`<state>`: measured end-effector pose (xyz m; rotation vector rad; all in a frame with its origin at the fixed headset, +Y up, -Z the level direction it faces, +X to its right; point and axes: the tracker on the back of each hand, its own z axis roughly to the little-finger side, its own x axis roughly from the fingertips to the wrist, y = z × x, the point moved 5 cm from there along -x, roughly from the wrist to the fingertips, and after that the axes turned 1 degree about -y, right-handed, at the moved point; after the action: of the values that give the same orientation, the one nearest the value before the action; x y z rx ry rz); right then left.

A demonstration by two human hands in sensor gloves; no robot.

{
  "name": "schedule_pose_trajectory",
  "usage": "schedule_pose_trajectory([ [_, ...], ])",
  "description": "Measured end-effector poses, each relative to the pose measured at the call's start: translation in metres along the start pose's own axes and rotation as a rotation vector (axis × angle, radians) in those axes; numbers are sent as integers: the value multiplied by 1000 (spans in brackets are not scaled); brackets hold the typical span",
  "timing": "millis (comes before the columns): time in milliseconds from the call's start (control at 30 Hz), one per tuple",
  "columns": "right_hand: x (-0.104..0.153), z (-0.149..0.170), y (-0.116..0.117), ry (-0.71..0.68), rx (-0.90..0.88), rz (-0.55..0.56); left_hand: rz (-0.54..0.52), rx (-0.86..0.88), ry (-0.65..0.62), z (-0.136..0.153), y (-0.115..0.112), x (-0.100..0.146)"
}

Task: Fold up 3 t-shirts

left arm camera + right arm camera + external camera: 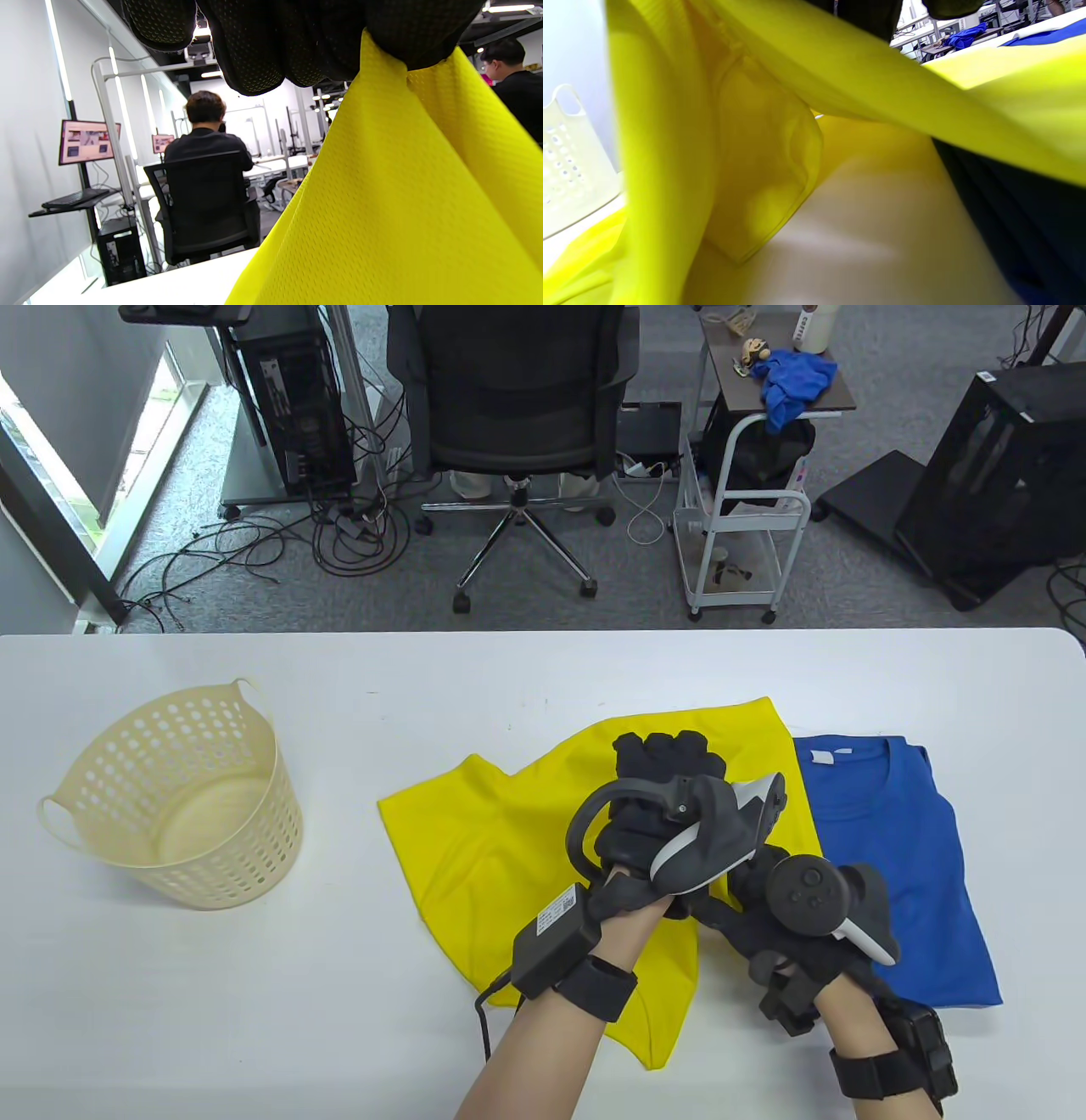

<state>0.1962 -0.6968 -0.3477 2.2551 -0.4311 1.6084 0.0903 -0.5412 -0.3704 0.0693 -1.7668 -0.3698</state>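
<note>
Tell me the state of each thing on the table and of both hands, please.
yellow t-shirt: partly lifted, not yet folded
blue t-shirt: folded, flat on the table
basket: upright, looks empty
left hand: grips the yellow fabric
right hand: over the yellow t-shirt, grip hidden

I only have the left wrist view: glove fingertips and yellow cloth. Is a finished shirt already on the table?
Observer: Yes. A folded blue t-shirt lies just right of the yellow t-shirt.
Operator: Is my right hand on the yellow one too?
Observer: The right hand is at its right side; its fingers are hidden.
Operator: Anything to my left?
Observer: A cream perforated basket stands upright, apart from the shirts.
</note>
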Motion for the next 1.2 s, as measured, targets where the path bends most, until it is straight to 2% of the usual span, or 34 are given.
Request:
schedule_pose_trajectory([
  [100,-1,-8,10,-13,4,-31,2,-7,17,-2,1,-1],
  [300,-7,-26,34,45,188,-17,-28,34,47,1,1,-1],
  [367,-10,-33,42,58,243,-21,-24,56,58,8,1,-2],
  [500,-13,-40,44,84,375,70,-65,110,123,37,12,0],
  [567,-13,-36,39,109,386,96,-78,114,154,55,17,2],
  [733,-6,-8,5,222,319,272,-82,137,240,107,22,14],
  [900,3,7,-18,268,391,368,-83,137,292,144,18,30],
  [1200,17,-3,-44,236,462,471,-34,93,333,187,0,55],
])
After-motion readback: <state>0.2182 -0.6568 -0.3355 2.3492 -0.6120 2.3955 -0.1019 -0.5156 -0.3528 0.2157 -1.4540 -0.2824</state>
